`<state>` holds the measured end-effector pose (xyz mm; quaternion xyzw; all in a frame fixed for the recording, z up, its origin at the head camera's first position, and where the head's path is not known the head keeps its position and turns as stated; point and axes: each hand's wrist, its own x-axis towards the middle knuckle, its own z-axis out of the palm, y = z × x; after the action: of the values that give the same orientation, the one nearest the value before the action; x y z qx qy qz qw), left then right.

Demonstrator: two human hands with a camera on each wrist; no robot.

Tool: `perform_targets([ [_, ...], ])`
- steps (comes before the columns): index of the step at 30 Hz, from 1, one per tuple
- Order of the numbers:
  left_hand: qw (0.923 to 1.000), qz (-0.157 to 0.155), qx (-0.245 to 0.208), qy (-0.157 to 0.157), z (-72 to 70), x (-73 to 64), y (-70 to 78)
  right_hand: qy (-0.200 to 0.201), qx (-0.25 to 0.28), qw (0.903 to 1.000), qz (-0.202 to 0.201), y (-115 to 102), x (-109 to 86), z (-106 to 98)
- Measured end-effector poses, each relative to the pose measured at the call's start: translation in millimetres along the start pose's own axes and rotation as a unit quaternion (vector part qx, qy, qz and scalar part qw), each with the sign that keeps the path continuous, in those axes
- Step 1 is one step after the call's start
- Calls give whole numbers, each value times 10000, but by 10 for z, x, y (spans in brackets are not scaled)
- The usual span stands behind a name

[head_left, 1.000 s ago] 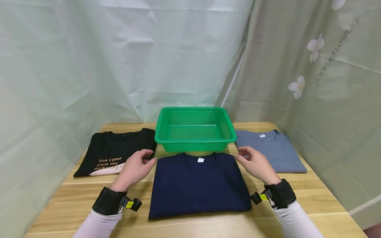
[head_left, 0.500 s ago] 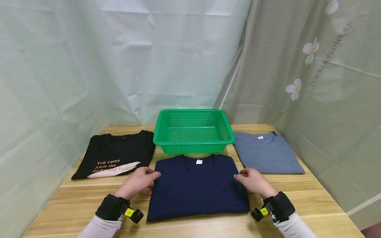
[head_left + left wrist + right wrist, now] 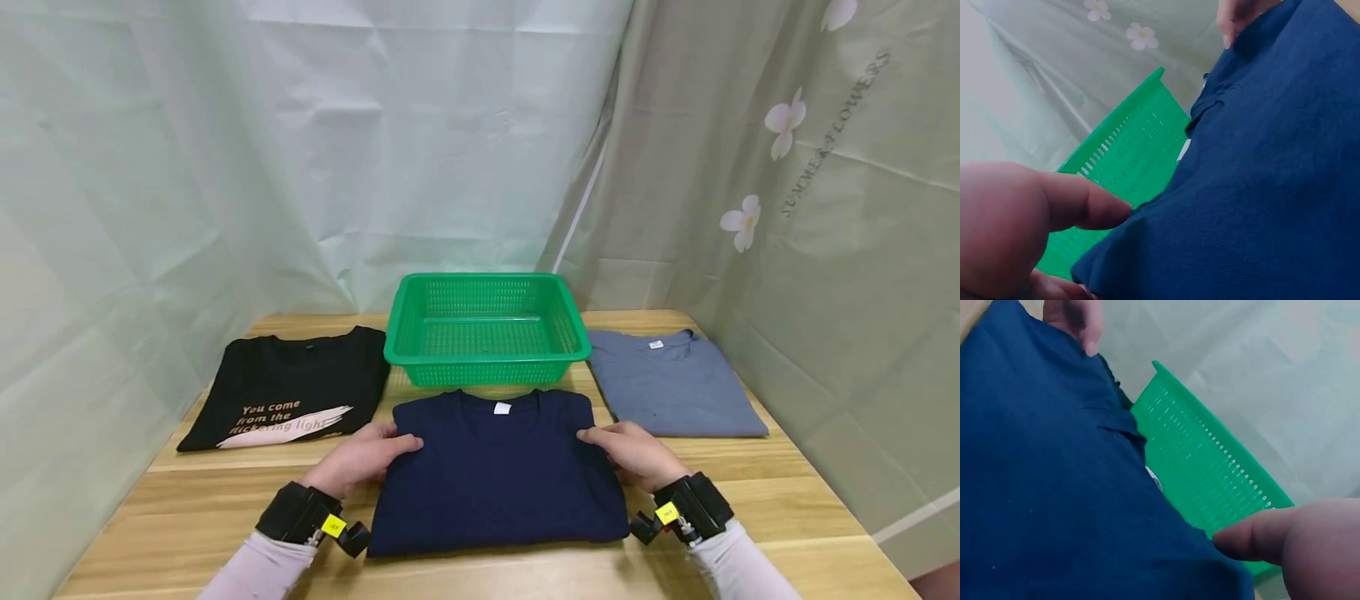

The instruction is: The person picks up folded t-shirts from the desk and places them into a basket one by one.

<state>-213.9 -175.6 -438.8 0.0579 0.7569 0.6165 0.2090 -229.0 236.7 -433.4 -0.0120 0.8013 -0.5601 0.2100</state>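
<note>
A folded navy T-shirt (image 3: 495, 483) lies on the table before me, its white neck label facing up at the far edge. My left hand (image 3: 362, 458) grips its left side, thumb on top and the other fingers tucked beneath. On the opposite side my right hand (image 3: 636, 454) pinches the cloth the same way. In the left wrist view the left thumb (image 3: 1094, 203) presses on the shirt's edge; the right wrist view has the right thumb (image 3: 1254, 534) at the other edge. The fingers under the cloth are mostly hidden.
Just behind the navy shirt stands a green plastic basket (image 3: 487, 371) with nothing in it. A folded black T-shirt (image 3: 300, 375) with printed lettering lies at left, a folded grey-blue T-shirt (image 3: 667, 387) at right. Curtains (image 3: 450, 150) hang behind the wooden table (image 3: 210, 508).
Both hands have come down from above the table to the navy shirt's sides, then moved inward, and now grip it. The shirt stays in about the same place.
</note>
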Motion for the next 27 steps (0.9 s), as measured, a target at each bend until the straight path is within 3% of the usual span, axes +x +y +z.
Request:
perform_targets([
  [3,9995,124,-196,-224,-1,-28,37,8,-117,9998,-178,-21,-9,9],
  [7,9975,86,-569,-407,-12,-79,72,-277,340,9984,-347,-49,-40,3],
  [10,9982,7,-510,-312,-24,-108,76,-665,722,9947,-305,-52,-72,-24],
  [13,9995,-59,-313,-58,-36,-132,50,-806,729,9937,-286,-24,-98,-64],
  [19,9992,159,-365,-35,-61,-193,37,-792,895,9919,-437,13,-144,-122],
  [27,9959,342,-828,-122,-76,-329,196,-527,782,9937,-598,-146,-321,-167],
])
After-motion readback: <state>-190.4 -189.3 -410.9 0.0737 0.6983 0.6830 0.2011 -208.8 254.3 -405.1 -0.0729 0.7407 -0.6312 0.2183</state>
